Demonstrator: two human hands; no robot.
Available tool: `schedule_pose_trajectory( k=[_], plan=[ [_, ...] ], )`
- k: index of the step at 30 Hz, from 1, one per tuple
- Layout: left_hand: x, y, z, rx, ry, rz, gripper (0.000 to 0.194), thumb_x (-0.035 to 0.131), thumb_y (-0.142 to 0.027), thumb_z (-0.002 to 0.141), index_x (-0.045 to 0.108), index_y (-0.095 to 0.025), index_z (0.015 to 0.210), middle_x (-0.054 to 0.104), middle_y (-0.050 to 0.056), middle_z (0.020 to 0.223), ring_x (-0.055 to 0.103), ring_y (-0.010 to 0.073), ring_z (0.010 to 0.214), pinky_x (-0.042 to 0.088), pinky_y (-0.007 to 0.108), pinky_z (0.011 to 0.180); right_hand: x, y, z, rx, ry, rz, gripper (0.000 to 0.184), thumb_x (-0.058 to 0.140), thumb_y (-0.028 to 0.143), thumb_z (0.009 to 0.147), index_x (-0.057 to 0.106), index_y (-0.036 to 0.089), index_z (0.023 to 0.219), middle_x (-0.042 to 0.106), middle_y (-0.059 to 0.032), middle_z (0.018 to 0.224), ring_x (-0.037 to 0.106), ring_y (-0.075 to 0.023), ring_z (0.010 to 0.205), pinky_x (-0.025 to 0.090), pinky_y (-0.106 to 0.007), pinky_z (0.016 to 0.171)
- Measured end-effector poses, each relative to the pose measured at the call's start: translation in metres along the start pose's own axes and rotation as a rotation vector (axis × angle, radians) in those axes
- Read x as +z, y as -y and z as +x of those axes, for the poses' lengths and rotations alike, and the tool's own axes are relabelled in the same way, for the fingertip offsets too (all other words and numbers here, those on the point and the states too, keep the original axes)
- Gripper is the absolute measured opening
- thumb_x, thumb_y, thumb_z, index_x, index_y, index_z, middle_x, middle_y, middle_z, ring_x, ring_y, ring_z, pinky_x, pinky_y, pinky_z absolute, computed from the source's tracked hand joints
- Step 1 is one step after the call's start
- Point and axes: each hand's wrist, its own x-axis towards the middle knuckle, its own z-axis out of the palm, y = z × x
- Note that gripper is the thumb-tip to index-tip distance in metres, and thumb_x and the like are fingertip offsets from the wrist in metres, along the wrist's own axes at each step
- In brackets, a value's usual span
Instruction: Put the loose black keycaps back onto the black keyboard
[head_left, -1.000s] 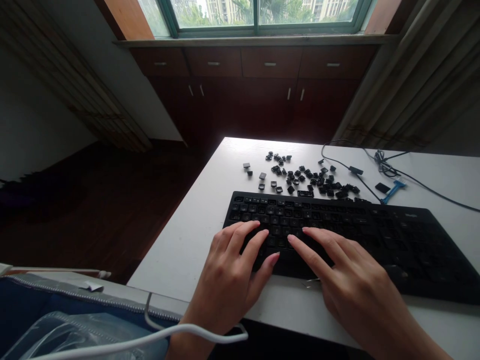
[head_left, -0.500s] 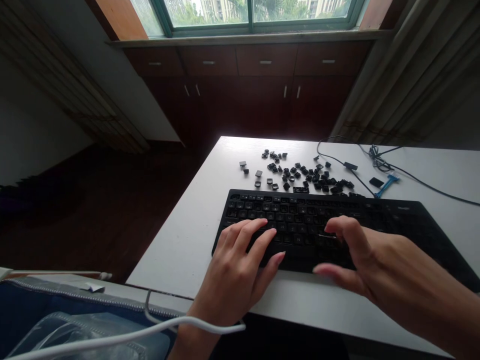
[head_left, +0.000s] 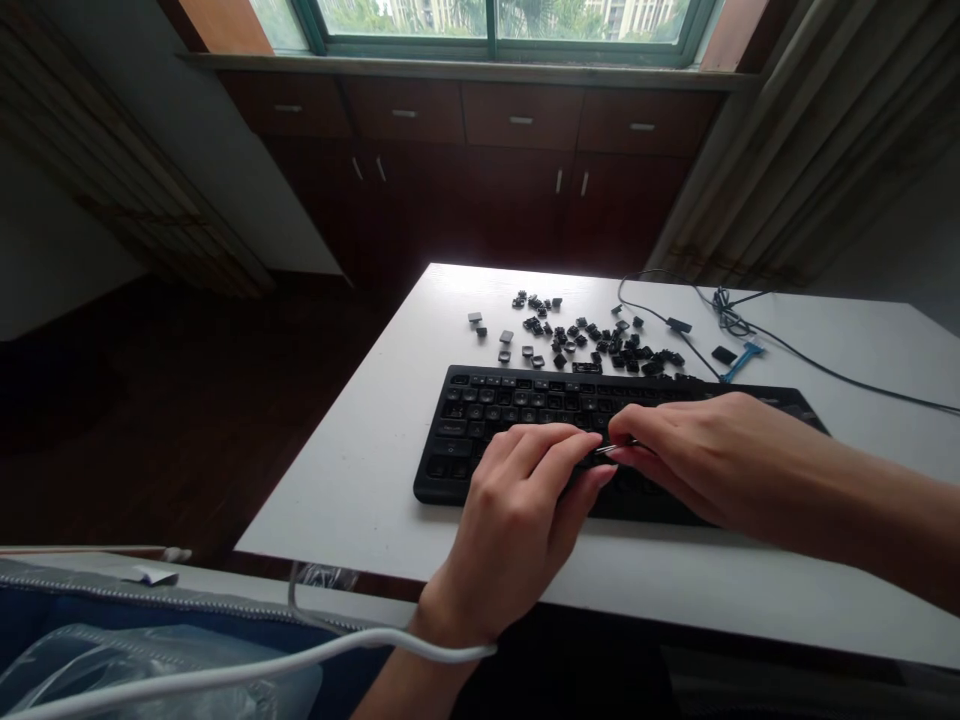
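Observation:
A black keyboard (head_left: 495,372) lies on the white table, several of its key spots bare of caps. Over its middle, my right hand (head_left: 712,450) is closed in a pinch on a thin metal tool (head_left: 606,449), mostly hidden by the fingers. My left hand (head_left: 525,490) meets the tool's tip from the left, thumb and fingertips drawn together; anything between them is too small to make out. Loose black keycaps (head_left: 596,335) are scattered behind the keyboard. Beside them lies a blue tool (head_left: 742,360) with a wide head.
The keyboard cable (head_left: 825,358) runs over the right back of the white table (head_left: 345,440). A white cord (head_left: 300,655) crosses in front of my left wrist. At lower left is a blue zippered bag (head_left: 360,690) with clear plastic. Wooden cabinets (head_left: 450,190) stand below the window.
My right hand has moved left and its thumb has closed against the fingers. My left hand has shifted right, fingertips gathering at the metal tool's tip. The view has shifted slightly.

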Motion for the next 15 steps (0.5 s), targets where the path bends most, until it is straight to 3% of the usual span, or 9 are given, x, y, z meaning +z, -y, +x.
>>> schedule_pose_trajectory(
  k=[2, 4, 10, 15],
  plan=[
    [0.001, -0.002, 0.002, 0.016, -0.021, -0.053, 0.019, 0.066, -0.018, 0.092, 0.067, -0.021, 0.110, 0.071, 0.004, 0.106, 0.063, 0.0168, 0.098, 0.053, 0.033, 0.090, -0.003, 0.005, 0.003, 0.007, 0.124, 0.067, 0.021, 0.042, 0.034, 0.103, 0.053, 0.021, 0.092, 0.061, 0.0046, 0.067, 0.052, -0.0092, 0.050, 0.029, -0.024, 0.047],
    [-0.002, -0.002, 0.004, 0.025, -0.024, -0.085, 0.014, 0.065, -0.015, 0.092, 0.069, -0.020, 0.104, 0.071, 0.003, 0.101, 0.064, 0.0155, 0.093, 0.054, 0.031, 0.086, -0.008, 0.006, 0.005, 0.016, 0.169, 0.130, 0.021, 0.042, 0.036, 0.103, 0.052, 0.021, 0.092, 0.063, 0.0032, 0.072, 0.053, -0.0098, 0.053, 0.031, -0.025, 0.049],
    [-0.009, 0.003, 0.009, 0.025, -0.068, -0.069, 0.014, 0.064, -0.014, 0.092, 0.070, -0.021, 0.103, 0.072, 0.002, 0.096, 0.065, 0.0151, 0.089, 0.055, 0.030, 0.083, -0.009, -0.002, 0.005, -0.071, 0.044, 0.048, 0.020, 0.044, 0.030, 0.103, 0.062, 0.022, 0.107, 0.067, -0.0018, 0.085, 0.058, -0.0132, 0.067, 0.034, -0.027, 0.061],
    [-0.010, 0.010, 0.002, 0.001, -0.011, 0.088, 0.025, 0.064, -0.019, 0.093, 0.067, -0.021, 0.117, 0.070, 0.005, 0.115, 0.063, 0.0192, 0.108, 0.053, 0.037, 0.097, -0.007, -0.001, 0.008, -0.027, -0.044, -0.088, 0.026, 0.041, 0.033, 0.103, 0.060, 0.020, 0.091, 0.063, -0.0018, 0.076, 0.053, -0.0139, 0.062, 0.031, -0.030, 0.061]
  ],
)
